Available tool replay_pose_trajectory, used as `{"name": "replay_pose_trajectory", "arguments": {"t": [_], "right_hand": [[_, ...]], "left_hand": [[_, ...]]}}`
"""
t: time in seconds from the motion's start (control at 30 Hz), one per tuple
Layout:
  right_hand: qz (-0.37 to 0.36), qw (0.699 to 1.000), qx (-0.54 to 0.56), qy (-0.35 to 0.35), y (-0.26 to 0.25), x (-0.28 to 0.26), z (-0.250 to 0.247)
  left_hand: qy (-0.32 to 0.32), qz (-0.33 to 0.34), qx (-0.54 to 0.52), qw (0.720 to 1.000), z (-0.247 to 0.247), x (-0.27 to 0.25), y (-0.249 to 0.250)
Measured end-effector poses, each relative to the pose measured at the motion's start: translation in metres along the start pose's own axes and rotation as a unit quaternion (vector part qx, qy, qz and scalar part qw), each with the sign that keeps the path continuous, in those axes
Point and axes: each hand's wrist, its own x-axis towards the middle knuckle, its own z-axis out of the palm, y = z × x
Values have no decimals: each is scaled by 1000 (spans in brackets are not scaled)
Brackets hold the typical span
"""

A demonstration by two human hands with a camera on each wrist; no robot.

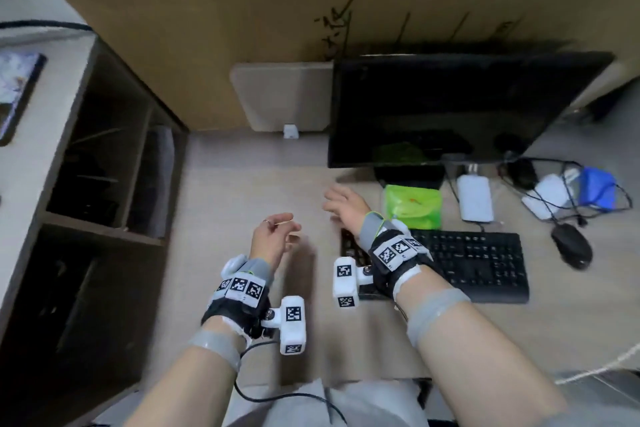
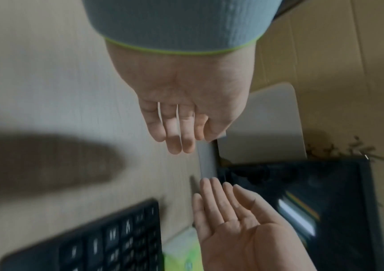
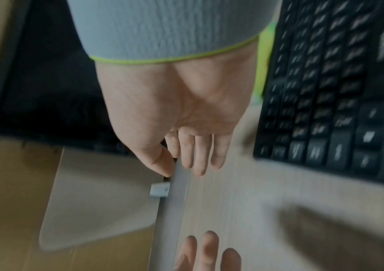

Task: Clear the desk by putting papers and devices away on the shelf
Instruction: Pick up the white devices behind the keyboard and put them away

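My left hand (image 1: 273, 239) hangs above the bare middle of the desk (image 1: 242, 191), fingers straight and loose, holding nothing. My right hand (image 1: 346, 206) is just beside it toward the monitor, palm down, fingers spread and relaxed, also holding nothing; its wrist lies over the left end of the black keyboard (image 1: 478, 263). The two hands are near each other but apart.

The devices lie to my right. A green tissue pack (image 1: 414, 206) sits just beside my right wrist, between the keyboard and the foot of the dark monitor (image 1: 450, 107). Further along toward the desk's right edge are a white power bank (image 1: 474, 198), a black mouse (image 1: 571, 246) and a tangle of black cables (image 1: 554, 184) over a white and a blue object; what those two are I cannot tell.

At the back edge, ahead of both hands, a pale board (image 1: 284, 94) leans on the cardboard wall (image 1: 207, 28), with a small white block (image 1: 291, 132) at its foot. The dark shelf (image 1: 104, 184) stands at the desk's left edge, well apart from my left hand; its upper compartments hold dark things too blurred to name.
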Motion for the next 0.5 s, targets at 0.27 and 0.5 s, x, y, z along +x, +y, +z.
{"name": "replay_pose_trajectory", "arguments": {"t": [0.27, 0.5], "right_hand": [[0, 994, 60, 90, 22, -70, -125], [20, 980, 87, 175, 31, -109, -176]], "left_hand": [[-61, 23, 57, 996, 102, -37, -16], [-99, 71, 168, 978, 164, -35, -23]]}}
